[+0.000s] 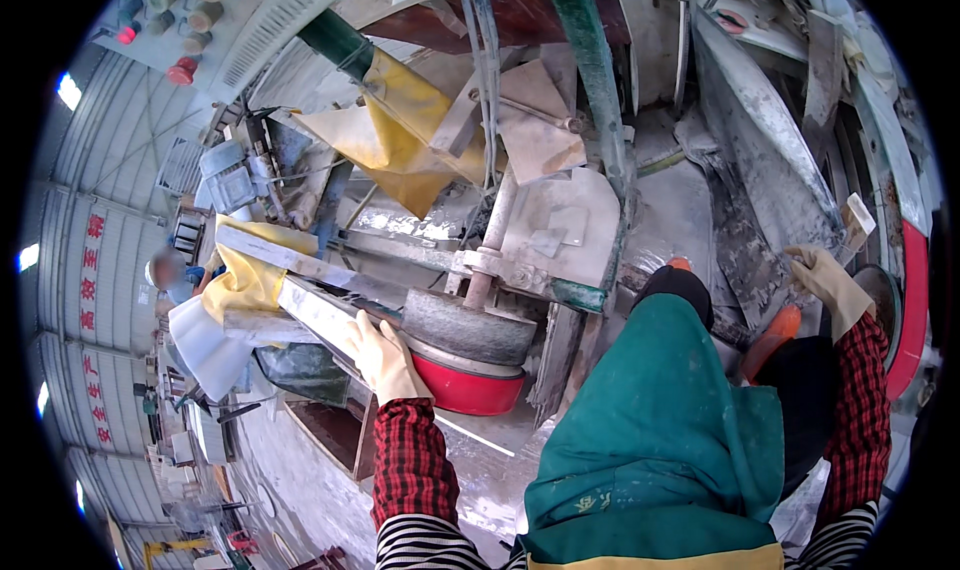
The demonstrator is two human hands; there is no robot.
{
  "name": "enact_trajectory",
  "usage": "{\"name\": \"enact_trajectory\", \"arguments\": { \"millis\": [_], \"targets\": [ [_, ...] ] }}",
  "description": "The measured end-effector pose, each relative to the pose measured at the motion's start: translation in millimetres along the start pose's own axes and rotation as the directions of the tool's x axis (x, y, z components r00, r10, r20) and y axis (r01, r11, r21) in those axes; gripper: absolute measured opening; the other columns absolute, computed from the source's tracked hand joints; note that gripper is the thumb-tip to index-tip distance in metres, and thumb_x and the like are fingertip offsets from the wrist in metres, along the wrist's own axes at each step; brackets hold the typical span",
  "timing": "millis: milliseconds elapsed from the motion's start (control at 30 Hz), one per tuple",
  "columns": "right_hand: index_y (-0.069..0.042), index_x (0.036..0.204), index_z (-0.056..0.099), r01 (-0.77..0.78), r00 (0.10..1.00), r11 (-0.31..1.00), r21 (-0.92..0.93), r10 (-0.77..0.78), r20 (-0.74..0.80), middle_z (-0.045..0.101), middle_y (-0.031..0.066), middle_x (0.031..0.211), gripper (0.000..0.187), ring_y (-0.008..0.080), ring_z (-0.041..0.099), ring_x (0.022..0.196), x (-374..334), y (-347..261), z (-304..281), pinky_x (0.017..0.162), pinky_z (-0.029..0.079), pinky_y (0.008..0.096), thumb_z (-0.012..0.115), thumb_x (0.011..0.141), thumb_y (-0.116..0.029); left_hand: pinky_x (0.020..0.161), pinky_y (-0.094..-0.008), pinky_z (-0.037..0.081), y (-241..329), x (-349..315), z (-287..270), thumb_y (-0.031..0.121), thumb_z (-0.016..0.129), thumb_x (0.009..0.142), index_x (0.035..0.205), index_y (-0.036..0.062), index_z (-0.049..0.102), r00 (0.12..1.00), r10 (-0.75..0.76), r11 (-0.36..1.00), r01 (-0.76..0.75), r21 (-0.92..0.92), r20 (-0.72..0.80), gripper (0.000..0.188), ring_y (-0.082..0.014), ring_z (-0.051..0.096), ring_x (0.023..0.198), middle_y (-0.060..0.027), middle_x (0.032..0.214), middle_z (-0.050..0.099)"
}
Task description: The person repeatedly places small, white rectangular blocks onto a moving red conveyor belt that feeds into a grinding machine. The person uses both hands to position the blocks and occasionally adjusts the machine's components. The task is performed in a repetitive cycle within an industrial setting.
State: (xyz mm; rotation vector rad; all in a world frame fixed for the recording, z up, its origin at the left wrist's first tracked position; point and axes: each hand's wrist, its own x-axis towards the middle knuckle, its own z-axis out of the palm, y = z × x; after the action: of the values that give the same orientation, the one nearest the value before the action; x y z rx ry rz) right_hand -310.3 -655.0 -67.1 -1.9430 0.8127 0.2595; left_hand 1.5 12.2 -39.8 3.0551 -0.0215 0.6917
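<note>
My left hand (385, 358), in a cream rubber glove, lies with its fingers stretched out at the end of a long pale bar (318, 315). Just to its right is a thick grey wheel (467, 327) on a shaft (490, 232), with a red round rim (470, 385) below it. My right hand (830, 282), gloved alike, is out at the far right with fingers apart and slightly bent. It is beside a worn grey metal panel (765, 120) and a small piece of wood (858, 220). I see nothing held in either hand.
Yellow sheeting (415, 140) hangs from a dirty machine frame with green posts (590, 80). A button panel (205, 15) is at the upper left. A red curved band (908, 310) edges the right side. Far left, another person (172, 275) is in the hall.
</note>
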Motion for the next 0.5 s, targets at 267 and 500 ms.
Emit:
{"name": "enact_trajectory", "arguments": {
  "millis": [267,500],
  "targets": [
    [-0.001,0.141,0.055,-0.054,0.999,0.996,0.073,0.053,0.011,0.070,0.0090,0.079,0.042,0.0158,0.067,0.062,22,48,-15,0.055,0.054,0.0281,0.051,0.103,-0.018,0.097,-0.0535,0.049,22,-3,-26,0.028,0.060,0.095,0.130,0.0113,0.048,0.996,-0.073,0.997,0.072,0.022,0.044,0.040,-0.0382,0.045,0.126,-0.0152,0.133,0.049],
    [-0.004,0.143,0.053,0.025,0.985,0.993,0.119,-0.004,-0.173,0.068,0.0082,0.087,0.040,0.0125,0.061,0.064,33,37,-2,0.058,0.052,0.0270,0.052,0.105,-0.016,0.095,-0.0546,0.048,26,-8,-23,0.036,0.065,0.091,0.128,0.0157,0.051,0.984,-0.180,0.983,0.179,0.047,0.012,0.044,-0.0354,0.044,0.129,-0.0118,0.138,0.047]
  ]
}}
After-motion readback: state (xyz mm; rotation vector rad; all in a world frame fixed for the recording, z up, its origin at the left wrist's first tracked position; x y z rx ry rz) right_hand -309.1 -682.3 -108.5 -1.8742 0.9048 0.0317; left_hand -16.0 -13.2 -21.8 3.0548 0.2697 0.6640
